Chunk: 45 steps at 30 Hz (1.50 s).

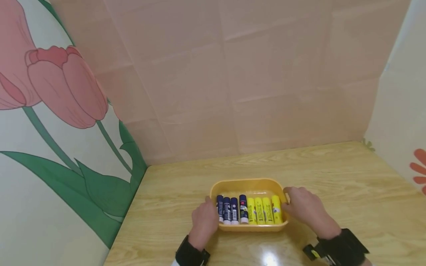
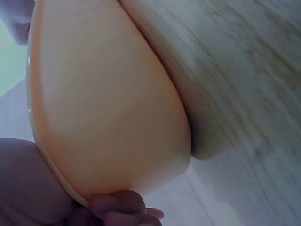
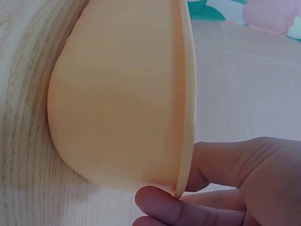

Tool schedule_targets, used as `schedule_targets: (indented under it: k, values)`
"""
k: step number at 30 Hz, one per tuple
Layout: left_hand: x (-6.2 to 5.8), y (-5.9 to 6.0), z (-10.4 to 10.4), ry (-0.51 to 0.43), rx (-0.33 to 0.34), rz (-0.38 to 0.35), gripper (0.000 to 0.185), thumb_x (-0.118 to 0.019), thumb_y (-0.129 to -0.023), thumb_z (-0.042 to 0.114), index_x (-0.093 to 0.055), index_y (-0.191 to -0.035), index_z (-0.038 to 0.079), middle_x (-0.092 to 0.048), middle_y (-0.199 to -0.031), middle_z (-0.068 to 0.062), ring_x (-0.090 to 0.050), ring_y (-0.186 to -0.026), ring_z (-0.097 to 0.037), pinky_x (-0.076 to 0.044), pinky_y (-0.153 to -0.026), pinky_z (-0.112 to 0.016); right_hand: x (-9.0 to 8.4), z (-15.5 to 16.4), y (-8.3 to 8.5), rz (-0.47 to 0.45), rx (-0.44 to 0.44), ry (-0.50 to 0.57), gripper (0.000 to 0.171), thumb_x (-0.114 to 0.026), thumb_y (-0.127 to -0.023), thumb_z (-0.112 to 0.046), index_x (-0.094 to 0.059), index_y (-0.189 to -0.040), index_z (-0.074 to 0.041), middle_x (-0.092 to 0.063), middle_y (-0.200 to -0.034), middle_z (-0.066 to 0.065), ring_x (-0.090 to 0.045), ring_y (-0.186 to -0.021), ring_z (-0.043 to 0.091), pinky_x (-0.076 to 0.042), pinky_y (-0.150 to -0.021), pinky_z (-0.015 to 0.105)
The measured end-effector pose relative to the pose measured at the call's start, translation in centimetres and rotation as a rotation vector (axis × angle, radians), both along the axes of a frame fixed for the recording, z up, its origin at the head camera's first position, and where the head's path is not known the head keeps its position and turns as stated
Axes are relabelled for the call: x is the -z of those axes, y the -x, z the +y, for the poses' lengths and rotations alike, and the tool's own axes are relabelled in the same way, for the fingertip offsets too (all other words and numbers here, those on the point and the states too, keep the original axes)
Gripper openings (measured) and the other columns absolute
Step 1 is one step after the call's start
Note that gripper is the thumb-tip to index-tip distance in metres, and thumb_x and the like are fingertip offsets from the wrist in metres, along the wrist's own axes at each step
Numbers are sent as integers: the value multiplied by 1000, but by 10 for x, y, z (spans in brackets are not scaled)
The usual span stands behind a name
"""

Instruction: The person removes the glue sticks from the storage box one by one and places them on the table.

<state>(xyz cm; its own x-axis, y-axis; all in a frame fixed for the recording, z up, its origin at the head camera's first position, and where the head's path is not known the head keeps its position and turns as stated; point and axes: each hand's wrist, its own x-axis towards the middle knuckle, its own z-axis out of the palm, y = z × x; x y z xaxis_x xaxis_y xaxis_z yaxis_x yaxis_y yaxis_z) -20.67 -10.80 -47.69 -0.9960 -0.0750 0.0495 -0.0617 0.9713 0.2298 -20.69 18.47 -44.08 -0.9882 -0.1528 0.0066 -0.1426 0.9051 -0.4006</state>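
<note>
A yellow plastic tray point(image 1: 246, 182) sits on the wooden table near its front edge. Inside it lie several dark blue glue sticks point(image 1: 230, 210) on the left and several yellow glue sticks point(image 1: 264, 210) on the right, side by side. My left hand point(image 1: 207, 214) holds the tray's left end, and in the left wrist view its fingers point(image 2: 123, 205) curl under the tray's wall point(image 2: 108, 103). My right hand point(image 1: 294, 205) holds the right end. In the right wrist view its fingers point(image 3: 160, 205) pinch the rim of the tray point(image 3: 122, 103), thumb on the other side.
The wooden table point(image 1: 332, 177) is boxed in by a pink back panel point(image 1: 253, 74), a tulip-printed panel point(image 1: 60, 129) on the left and a pale panel point(image 1: 402, 111) on the right. Black straps sit on both wrists.
</note>
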Motion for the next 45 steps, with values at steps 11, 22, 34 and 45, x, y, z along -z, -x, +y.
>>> schedule_targets:
  k: [11,22,34,45]
  values:
    - [-4,-2,1,-29,-8,-61,39,-53,-103,19,-51,-132,-8,-58,-77,-11,-55,-65,-21,-48,-60,-38,-4,-1,2,-52,13,2,49,-72,-80,-16,-62,-120,10,-56,-71,4,-50,-61,18,-42,-53,32]
    - [-6,-3,4,-21,-18,-48,43,-56,-101,19,-51,-134,-8,-63,-84,-15,-60,-70,-23,-52,-64,-39,-4,4,4,-38,42,18,48,-71,-83,-21,-61,-121,7,-62,-75,5,-55,-64,19,-45,-53,34]
    - [-6,-3,1,20,-16,-41,43,-57,-100,18,-51,-133,-8,-63,-84,-16,-62,-70,-25,-53,-63,-40,-2,-9,6,66,66,27,40,-68,-87,-20,-62,-117,7,-60,-78,7,-53,-65,20,-42,-51,33]
    - [-5,-3,3,16,-16,-20,38,-59,-98,17,-54,-126,-8,-62,-79,-15,-61,-66,-25,-52,-60,-41,-4,-36,5,79,31,-74,34,-76,-85,-19,-68,-108,5,-64,-85,11,-54,-69,19,-49,-57,37]
